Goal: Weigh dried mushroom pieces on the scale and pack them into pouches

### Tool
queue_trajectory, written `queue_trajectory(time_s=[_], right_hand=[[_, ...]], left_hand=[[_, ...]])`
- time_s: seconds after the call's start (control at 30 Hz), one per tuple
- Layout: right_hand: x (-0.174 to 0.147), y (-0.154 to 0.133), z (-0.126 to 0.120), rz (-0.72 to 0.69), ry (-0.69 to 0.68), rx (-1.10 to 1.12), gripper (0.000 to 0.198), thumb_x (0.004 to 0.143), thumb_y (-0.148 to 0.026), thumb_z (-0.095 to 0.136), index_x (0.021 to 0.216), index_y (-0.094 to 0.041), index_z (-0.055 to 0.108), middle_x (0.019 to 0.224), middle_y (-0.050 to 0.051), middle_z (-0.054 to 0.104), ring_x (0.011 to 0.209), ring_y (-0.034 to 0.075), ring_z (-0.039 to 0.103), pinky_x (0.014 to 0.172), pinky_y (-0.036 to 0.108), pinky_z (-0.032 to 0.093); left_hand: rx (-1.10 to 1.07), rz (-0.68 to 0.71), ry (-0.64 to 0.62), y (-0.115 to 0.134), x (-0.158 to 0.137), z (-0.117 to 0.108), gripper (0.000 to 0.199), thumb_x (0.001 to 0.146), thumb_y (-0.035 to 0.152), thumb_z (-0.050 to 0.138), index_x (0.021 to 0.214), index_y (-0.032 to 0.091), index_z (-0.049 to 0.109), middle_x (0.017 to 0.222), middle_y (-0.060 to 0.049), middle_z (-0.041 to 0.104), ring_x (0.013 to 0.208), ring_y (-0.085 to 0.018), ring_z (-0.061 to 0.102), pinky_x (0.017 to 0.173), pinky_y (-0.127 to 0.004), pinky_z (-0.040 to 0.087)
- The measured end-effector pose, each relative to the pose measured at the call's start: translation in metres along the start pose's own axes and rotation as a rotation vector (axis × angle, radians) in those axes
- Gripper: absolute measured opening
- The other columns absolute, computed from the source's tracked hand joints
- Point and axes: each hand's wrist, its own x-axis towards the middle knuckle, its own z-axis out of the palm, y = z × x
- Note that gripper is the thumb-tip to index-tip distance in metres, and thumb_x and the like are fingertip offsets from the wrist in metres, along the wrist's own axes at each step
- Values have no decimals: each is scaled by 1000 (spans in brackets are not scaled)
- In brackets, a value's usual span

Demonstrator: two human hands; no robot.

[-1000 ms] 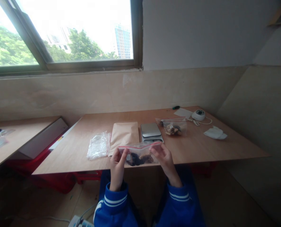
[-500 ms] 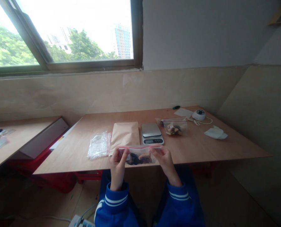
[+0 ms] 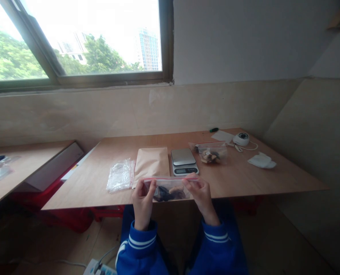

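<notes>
Between my hands, at the table's front edge, is a clear zip-lock bag (image 3: 170, 184) with a red line along its top. Dark and tan pieces show inside it; their kind is hard to make out. My left hand (image 3: 143, 194) pinches the bag's top left corner between thumb and fingers. At the right end of the same strip, my right hand (image 3: 197, 191) grips the top edge. Just behind the bag stands a kitchen scale (image 3: 183, 157) with a bare metal plate. A brown paper pouch (image 3: 152, 161) lies left of the scale.
Left of the pouch lies a stack of clear plastic bags (image 3: 120, 175). Filled zip-lock bags (image 3: 211, 154) rest right of the scale. Farther right are a white dome camera (image 3: 240, 139) with its cable and a crumpled white cloth or tissue (image 3: 261, 160). A power strip (image 3: 99, 268) is on the floor.
My right hand's fingers have shifted slightly on the bag's top strip. Both hands still hold the bag in about the same place, and the view has moved very slightly.
</notes>
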Motion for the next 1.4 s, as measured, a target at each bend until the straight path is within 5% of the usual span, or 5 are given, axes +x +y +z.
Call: queue_trajectory(time_s=[0.37,0.6,0.87,1.4], right_hand=[[-4,8,4,114,-136,221,28,77,-47,66,87,-22,62,82,1,62,75,17,59,69,27,50],[-3,7,3,103,-100,200,20,75,-40,71,78,-22,64,73,-2,65,69,16,63,66,27,54],[-1,14,1,140,-75,173,28,74,-44,72,88,-20,68,77,4,72,73,20,69,69,32,58],[0,1,6,8,-34,79,18,79,-34,68,69,-20,63,66,-3,57,66,14,56,65,24,45]], left_hand=[[-206,-41,-10,2,-5,10,22,83,41,58,87,20,62,77,0,63,72,-14,59,67,-24,48],[-178,-133,-91,0,-2,8,21,75,37,70,84,18,64,76,0,66,73,-14,60,71,-24,48],[-169,-137,-116,-2,0,7,22,74,38,71,81,17,67,76,-1,67,73,-15,62,70,-25,49],[-179,-74,-26,0,-3,6,17,73,32,73,76,17,65,65,3,62,62,-12,57,60,-22,46]])
